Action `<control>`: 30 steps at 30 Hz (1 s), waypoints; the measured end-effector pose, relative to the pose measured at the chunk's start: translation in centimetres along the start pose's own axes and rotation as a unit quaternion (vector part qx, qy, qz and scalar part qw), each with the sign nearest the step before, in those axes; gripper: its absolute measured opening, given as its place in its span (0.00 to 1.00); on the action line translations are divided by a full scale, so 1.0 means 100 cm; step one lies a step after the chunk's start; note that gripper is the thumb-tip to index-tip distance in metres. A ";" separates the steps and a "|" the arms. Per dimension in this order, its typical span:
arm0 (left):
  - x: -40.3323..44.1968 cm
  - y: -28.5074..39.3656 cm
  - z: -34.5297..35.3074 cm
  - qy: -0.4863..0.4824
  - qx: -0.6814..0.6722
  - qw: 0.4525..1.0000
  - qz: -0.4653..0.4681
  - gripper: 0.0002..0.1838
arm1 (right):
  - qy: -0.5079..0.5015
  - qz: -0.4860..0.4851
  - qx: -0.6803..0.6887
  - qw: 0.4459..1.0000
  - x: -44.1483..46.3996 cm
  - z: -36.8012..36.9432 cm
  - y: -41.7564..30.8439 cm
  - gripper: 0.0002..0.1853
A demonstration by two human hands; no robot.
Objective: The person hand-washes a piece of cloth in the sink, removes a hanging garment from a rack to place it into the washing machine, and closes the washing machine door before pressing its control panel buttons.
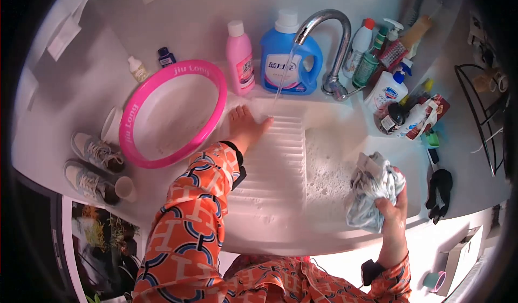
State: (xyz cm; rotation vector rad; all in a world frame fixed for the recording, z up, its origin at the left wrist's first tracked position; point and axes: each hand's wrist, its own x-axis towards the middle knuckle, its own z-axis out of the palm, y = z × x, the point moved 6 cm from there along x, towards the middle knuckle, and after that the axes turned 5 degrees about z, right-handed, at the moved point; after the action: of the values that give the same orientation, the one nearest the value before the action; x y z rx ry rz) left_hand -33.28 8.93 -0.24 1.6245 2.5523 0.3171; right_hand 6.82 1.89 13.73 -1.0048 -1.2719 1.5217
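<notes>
Wrapped in my right hand [396,208] is a bunched, wet-looking grey and white cloth [375,187], above the right side of the sink basin. My left hand [248,126] lies with fingers spread at the top of the white ribbed washboard [270,168], holding nothing. Water runs in a thin stream from the chrome faucet [348,39] and comes down just beside that hand. Soapy water with foam [328,179] fills the basin between the washboard and the cloth.
A pink-rimmed basin [218,109] stands left of my left hand. Behind the sink are a pink bottle [241,60] and a blue detergent jug [288,55]. Several pump bottles [387,90] crowd the right corner. Sneakers [94,168] and a cup [125,188] sit at far left.
</notes>
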 end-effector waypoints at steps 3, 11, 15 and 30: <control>0.008 0.026 0.007 -0.053 0.021 0.998 -0.015 0.54 | 0.017 -0.006 0.009 1.000 -0.015 -0.012 -0.002 0.36; -0.018 0.132 0.048 -0.154 -0.034 0.948 0.277 0.42 | 0.038 -0.030 0.021 0.999 -0.020 -0.028 -0.008 0.38; -0.019 0.070 0.022 -0.036 -0.022 0.978 0.205 0.43 | 0.043 -0.051 0.029 0.997 -0.024 -0.042 -0.013 0.38; 0.020 0.024 0.013 -0.047 0.021 0.991 -0.126 0.47 | 0.108 -0.028 0.016 0.994 -0.034 -0.056 -0.011 0.37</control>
State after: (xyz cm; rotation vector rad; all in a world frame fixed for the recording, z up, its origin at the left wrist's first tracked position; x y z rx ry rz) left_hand -31.72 11.89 -0.92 1.2730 2.6671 0.1614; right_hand 13.24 0.21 14.17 -1.0738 -1.1099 1.3472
